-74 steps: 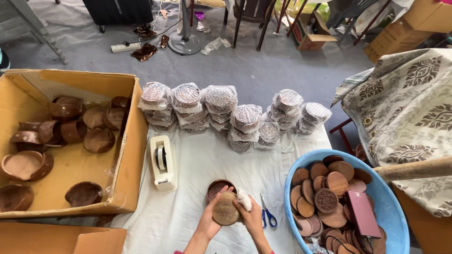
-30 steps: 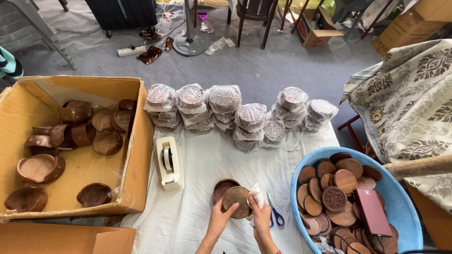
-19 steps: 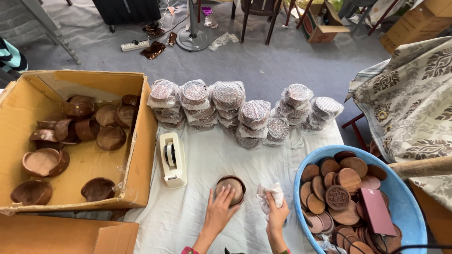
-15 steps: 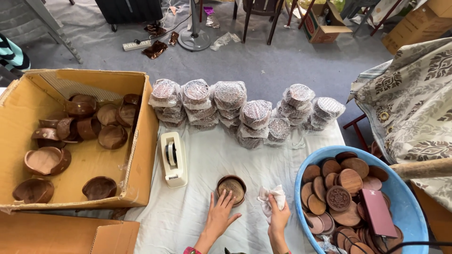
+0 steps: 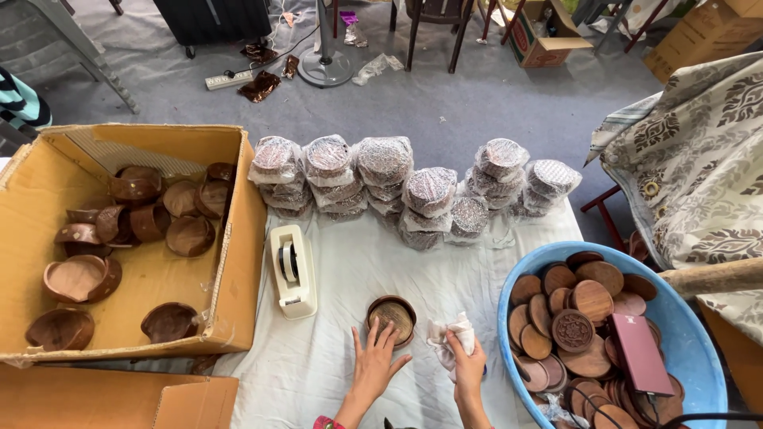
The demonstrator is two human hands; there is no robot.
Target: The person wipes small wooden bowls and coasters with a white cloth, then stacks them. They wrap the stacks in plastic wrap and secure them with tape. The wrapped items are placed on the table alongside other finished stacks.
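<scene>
From the camera on my head, looking down, my left hand (image 5: 375, 361) lies flat on the white table cover (image 5: 342, 278) with the fingers spread wide, gripping nothing; only its fingertips (image 5: 387, 332) reach the near edge of the round brown wooden bowl (image 5: 391, 318), which sits upright on the cover at about one o'clock from that hand. My right hand (image 5: 467, 367) is closed around a crumpled white cloth (image 5: 450, 334), bunched between thumb and fingers just beside the bowl, at three o'clock from it and not touching it as far as I can tell, though the folds hide the exact gap. At ten o'clock from the bowl stands the cream tape dispenser (image 5: 292, 268); at twelve o'clock, well apart, is the row of plastic-wrapped stacks (image 5: 397, 187). The cardboard box (image 5: 238, 262) with loose wooden bowls lies off at nine o'clock, and the blue tub (image 5: 699, 334) of flat wooden lids, with a dark red flat case on top, sits at three o'clock. I judge that I am at the wiping step, bowl set down and cloth at the ready. The next move, as I see it, calls for my left fingers to close on the rim and hold the bowl while the cloth goes in.
</scene>
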